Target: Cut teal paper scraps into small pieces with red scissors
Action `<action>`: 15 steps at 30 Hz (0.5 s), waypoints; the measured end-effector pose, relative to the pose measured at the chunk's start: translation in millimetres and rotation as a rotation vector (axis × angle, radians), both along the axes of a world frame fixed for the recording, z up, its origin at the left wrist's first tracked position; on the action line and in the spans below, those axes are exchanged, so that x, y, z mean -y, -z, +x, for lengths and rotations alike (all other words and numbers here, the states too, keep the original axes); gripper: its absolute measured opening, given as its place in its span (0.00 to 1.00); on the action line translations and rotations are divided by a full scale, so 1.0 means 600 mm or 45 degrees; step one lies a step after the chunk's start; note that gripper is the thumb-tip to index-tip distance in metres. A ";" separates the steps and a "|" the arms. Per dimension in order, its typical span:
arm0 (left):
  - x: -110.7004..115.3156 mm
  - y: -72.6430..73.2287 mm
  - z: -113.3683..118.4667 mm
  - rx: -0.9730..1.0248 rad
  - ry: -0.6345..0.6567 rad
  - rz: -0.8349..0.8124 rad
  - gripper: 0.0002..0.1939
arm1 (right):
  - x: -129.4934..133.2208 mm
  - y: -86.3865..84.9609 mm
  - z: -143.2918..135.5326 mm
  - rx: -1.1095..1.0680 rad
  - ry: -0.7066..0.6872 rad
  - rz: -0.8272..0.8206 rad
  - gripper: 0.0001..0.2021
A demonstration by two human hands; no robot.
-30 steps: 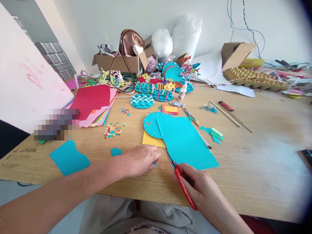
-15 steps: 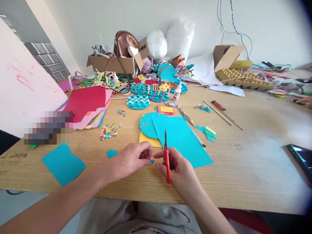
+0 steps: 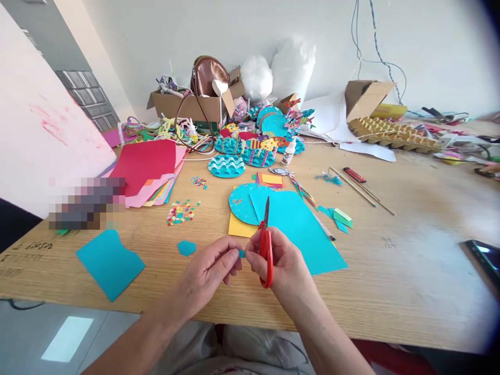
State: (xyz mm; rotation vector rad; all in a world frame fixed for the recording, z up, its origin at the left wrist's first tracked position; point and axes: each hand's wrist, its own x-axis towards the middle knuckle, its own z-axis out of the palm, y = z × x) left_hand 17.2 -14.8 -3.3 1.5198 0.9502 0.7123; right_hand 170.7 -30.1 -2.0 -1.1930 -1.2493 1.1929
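Observation:
My left hand (image 3: 216, 264) pinches a tiny blue paper piece (image 3: 241, 254) between thumb and fingertips. My right hand (image 3: 279, 258) holds red-handled scissors (image 3: 267, 255), blades pointing up and away; its thumb and fingertip are at the other side of the tiny piece. Beyond it lies a large blue sheet (image 3: 308, 229), overlapping a blue paper disc (image 3: 244, 204) and a yellow sheet (image 3: 239, 226). A small blue cutout (image 3: 186, 248) rests left of my left hand, and a bigger blue offcut (image 3: 111, 265) lies farther left.
Colored paper dots (image 3: 183, 212) and a stack of colored sheets (image 3: 146, 166) lie at left. Behind are blue wave-decorated crafts (image 3: 226, 165), a glue bottle (image 3: 288, 152) and a cardboard box (image 3: 183, 105). Sticks (image 3: 353, 186), a red cutter (image 3: 354, 175) and a phone (image 3: 482, 260) are at right.
My hands have come closer together at the tiny blue piece. The scissors have turned slightly, showing more of their red handles. The camera view has shifted a little.

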 end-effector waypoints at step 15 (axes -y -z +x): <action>0.018 0.005 0.008 0.433 -0.519 -0.066 0.08 | 0.045 0.009 -0.016 0.638 -0.153 0.148 0.08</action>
